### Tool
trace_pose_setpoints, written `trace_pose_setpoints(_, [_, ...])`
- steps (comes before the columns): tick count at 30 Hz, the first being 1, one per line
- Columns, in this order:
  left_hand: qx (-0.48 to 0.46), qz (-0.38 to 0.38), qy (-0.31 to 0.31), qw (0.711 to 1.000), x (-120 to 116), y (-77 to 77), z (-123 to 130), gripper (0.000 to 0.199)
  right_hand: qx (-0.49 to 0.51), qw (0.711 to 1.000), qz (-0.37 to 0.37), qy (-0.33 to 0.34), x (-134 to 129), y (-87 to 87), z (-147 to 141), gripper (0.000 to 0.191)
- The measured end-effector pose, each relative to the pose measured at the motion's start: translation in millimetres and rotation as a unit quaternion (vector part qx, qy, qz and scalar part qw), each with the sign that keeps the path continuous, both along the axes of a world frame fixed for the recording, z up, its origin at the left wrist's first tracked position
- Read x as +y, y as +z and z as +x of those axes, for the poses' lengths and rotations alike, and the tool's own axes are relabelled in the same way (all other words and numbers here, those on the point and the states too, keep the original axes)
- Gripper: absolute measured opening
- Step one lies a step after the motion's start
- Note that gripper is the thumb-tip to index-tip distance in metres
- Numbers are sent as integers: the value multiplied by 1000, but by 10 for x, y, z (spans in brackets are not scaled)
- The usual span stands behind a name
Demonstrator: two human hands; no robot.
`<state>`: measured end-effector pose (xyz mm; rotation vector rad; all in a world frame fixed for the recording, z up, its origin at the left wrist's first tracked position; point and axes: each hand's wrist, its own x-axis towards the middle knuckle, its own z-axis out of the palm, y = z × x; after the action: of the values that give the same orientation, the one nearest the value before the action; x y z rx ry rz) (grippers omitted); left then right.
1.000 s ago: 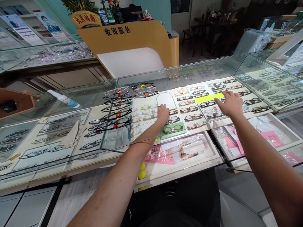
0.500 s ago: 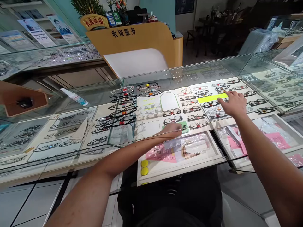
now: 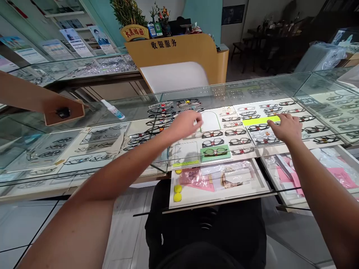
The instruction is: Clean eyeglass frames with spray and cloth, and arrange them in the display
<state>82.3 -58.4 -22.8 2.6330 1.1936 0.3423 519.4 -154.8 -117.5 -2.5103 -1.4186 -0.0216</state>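
Observation:
My left hand [image 3: 186,124] is raised over the glass display case, its fingers curled inward. Whatever they hold, if anything, is hidden. Below it lies a white card with an arched green outline [image 3: 211,119]. My right hand [image 3: 288,127] has its fingers apart, with thumb and forefinger by the right end of a bright yellow strip [image 3: 256,120]. Around that hand, eyeglasses [image 3: 258,127] lie in rows. A pair of round-lens eyeglasses [image 3: 215,151] rests on a green card [image 3: 206,158] near the case's front edge.
Two pulled-out drawers hold plastic-wrapped packets and pink papers [image 3: 206,183]; yellow discs [image 3: 177,197] sit in the nearer one. A white spray bottle [image 3: 113,110] lies on the glass at left, near a wooden box [image 3: 64,114]. A cashier counter [image 3: 185,48] stands behind.
My left hand has moved up and away from the green card, uncovering the eyeglasses on it. My right hand stays by the yellow strip. The view has shifted left.

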Motion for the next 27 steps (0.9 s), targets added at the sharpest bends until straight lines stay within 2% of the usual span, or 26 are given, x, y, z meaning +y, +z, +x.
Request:
trace_pose_setpoints(2, [55,89,67,992,409,-39,-51,25,3,1000,2,2,-3,-3,3,89])
trace_pose_setpoints(5, [95,124,97,983,843,-127,-106,31,3,1000,12,5,-12,1,-2,88])
trace_pose_setpoints(8, [111,115,91,983,1070,-210,-109,31,1,1000,14,4,-23,15,-20,88])
trace_pose_setpoints(11, [108,107,96,984,1178,-275,-73,28,-8,1000,4,-1,-27,28,-42,90])
trace_pose_setpoints(16, [103,107,111,983,1245,-335,-10,25,-19,1000,4,-4,-20,14,-39,89])
trace_pose_setpoints(20, [106,101,116,982,1189,-318,11,21,-17,1000,14,1,-22,-9,-24,87])
trace_pose_setpoints(24, [95,111,112,983,982,-212,36,19,-17,1000,15,0,-26,-6,-27,90])
trace_pose_setpoints(27, [55,125,83,987,676,-44,72,15,-10,1000,5,-3,-23,11,-25,90])
